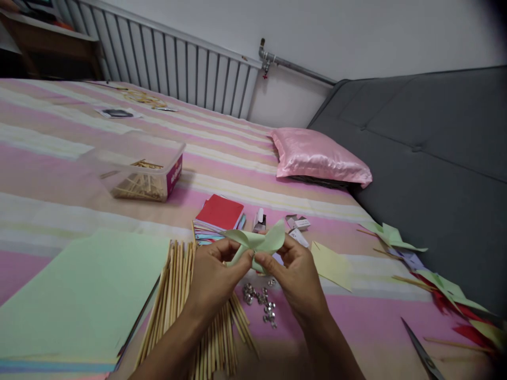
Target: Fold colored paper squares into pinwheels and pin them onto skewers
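Note:
Between both hands is a light green paper pinwheel (257, 241), its corners curled toward the middle. My left hand (216, 272) pinches it from the left, thumb at the centre. From the right, my right hand (295, 269) grips it with its thumb beside the other one. Whether a pin sits under the thumbs I cannot make out. Below the hands lies a small heap of silvery thumbtacks (261, 301). Under my left forearm spread many thin wooden sticks (174, 279). A stack of coloured paper squares with a red one (219, 211) on top is just beyond the hands.
Large green sheets (79, 290) cover the left front of the striped bedspread. A clear plastic box (146, 184) holds more sticks. Finished-looking pinwheels (400, 237) and scissors (422, 348) lie at the right. Small boxes (298, 222), a yellow square (330, 264) and a pink pillow (320, 155) are beyond.

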